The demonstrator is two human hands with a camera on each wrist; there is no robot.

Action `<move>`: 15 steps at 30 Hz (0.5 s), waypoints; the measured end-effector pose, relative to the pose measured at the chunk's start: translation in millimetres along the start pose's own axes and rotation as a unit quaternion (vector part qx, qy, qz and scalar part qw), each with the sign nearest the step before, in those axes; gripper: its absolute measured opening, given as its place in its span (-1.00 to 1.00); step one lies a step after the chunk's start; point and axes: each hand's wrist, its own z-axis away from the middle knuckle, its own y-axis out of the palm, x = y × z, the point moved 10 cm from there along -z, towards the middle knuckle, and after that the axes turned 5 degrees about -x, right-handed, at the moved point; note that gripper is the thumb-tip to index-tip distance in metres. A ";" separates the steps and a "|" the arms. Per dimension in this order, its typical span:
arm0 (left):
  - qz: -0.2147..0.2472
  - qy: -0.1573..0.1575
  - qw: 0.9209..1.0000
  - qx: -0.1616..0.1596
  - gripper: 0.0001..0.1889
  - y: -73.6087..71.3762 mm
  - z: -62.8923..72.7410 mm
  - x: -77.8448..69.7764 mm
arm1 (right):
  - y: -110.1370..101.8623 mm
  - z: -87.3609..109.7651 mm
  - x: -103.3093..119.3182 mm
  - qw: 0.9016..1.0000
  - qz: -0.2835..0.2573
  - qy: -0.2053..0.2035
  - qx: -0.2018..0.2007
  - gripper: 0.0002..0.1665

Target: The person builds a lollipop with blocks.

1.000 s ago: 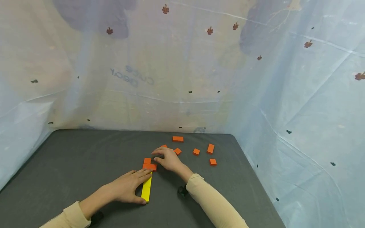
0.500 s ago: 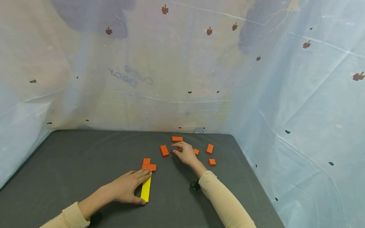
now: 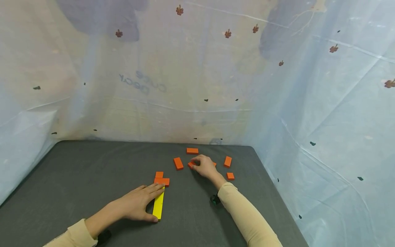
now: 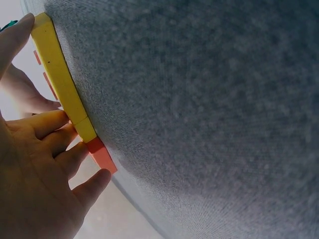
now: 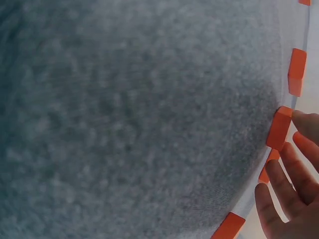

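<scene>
My left hand (image 3: 135, 203) rests beside a yellow bar of blocks (image 3: 158, 206), fingers extended and spread along its side. Its thumb touches the near end; in the left wrist view a seam crosses the yellow bar (image 4: 62, 82). Against the bar's far end lies an orange block (image 3: 162, 181), and a small orange block (image 3: 159, 174) sits just beyond that. Farther back, my right hand (image 3: 206, 167) pinches a small orange block (image 5: 279, 128) between thumb and fingers, close over the table. The fingers partly cover that block in the head view.
Around the right hand lie other orange blocks: one to its left (image 3: 178, 163), one behind (image 3: 192, 151), and a few to the right, including an oblong block (image 3: 227, 161) and a small block (image 3: 230, 176). A plastic sheet (image 3: 172, 85) hangs behind the dark table (image 3: 102, 171).
My right hand has moved right and back from beside the left oblong orange block, uncovering it, to the small orange block, and its fingers have closed on that. The left hand has stayed put.
</scene>
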 end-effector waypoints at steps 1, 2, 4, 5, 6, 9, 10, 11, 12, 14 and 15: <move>0.000 0.000 1.000 0.001 0.12 0.3 -0.1 0.1 | 0.8 0.2 -0.4 1.000 0.003 0.002 0.002 -0.60; 0.001 0.001 1.000 0.002 0.12 0.5 -0.1 0.1 | 1.5 0.5 -1.1 1.000 0.005 0.004 0.003 -0.60; 0.004 0.001 1.000 0.003 0.12 0.8 -0.3 -0.1 | 2.6 1.3 -2.6 1.000 0.009 0.008 0.004 -0.61; 0.006 0.002 1.000 0.004 0.12 0.8 -0.2 -0.3 | 3.1 1.7 -3.2 1.000 0.010 0.010 0.004 -0.61; 0.007 0.002 1.000 0.004 0.12 0.7 -0.1 -0.5 | 3.5 2.2 -3.5 1.000 0.011 0.011 0.004 -0.62; 0.007 0.001 1.000 0.006 0.12 0.9 0.0 -0.2 | 4.7 2.3 -3.6 1.000 0.012 0.008 0.002 -0.64; 0.007 0.000 1.000 0.007 0.12 0.9 0.2 0.0 | 5.2 2.2 -3.2 1.000 0.012 0.005 0.002 -0.65; 0.007 0.000 1.000 0.007 0.12 0.8 0.5 0.0 | 5.8 2.0 -2.8 1.000 0.012 0.003 0.002 -0.65; 0.007 0.000 1.000 0.007 0.12 0.6 0.6 0.1 | 6.3 1.8 -2.5 1.000 0.012 0.002 0.002 -0.65; 0.008 0.001 1.000 0.007 0.12 0.1 1.1 -0.1 | 7.3 1.4 -2.1 1.000 0.011 0.000 0.002 -0.66; 0.009 0.001 1.000 0.007 0.12 -0.3 1.2 -0.3 | 7.6 1.5 -1.8 1.000 0.008 0.000 0.001 -0.66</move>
